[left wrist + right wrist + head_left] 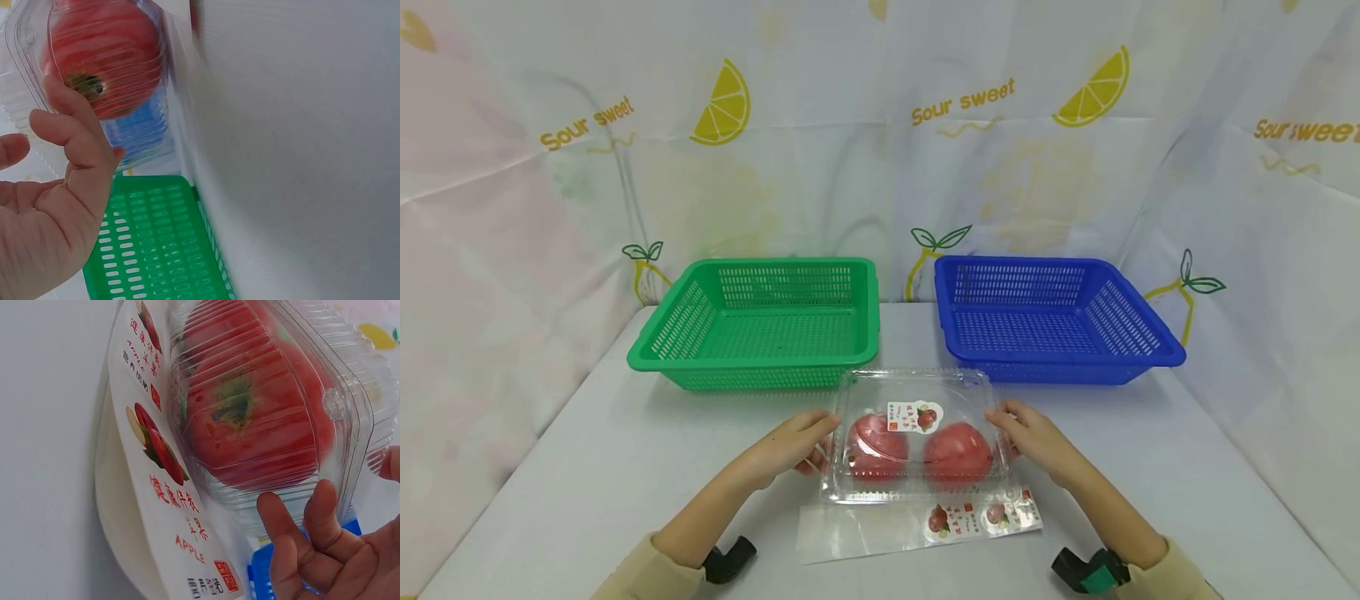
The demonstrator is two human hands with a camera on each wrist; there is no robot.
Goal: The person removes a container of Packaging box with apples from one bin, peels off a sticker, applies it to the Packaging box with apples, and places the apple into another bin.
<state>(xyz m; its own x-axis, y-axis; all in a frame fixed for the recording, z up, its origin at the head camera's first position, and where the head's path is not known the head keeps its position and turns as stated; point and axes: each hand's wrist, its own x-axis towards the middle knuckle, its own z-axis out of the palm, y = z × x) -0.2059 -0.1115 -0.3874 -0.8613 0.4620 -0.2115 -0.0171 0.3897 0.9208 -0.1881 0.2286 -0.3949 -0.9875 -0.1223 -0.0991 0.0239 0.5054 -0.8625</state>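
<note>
A clear plastic clamshell box (940, 385), lid down, holds two red apples (958, 456), whose stem ends show through its side in both wrist views. On its lid sits a white apple sticker (915, 417). My left hand (795, 443) grips the box's left side, thumb near the rim and fingers against the wall. From the right side my right hand (1032, 439) holds it, thumb on the lid's edge and curled fingers at the lower wall. A sheet of apple stickers (865, 530) lies on the table in front, partly hidden by the box.
Behind the box on the left stands a green slotted basket (752, 364), and a blue one (1045, 358) stands on the right. Both rest on a white-covered table (715, 442). A lemon-print curtain (850, 167) hangs along the back and sides.
</note>
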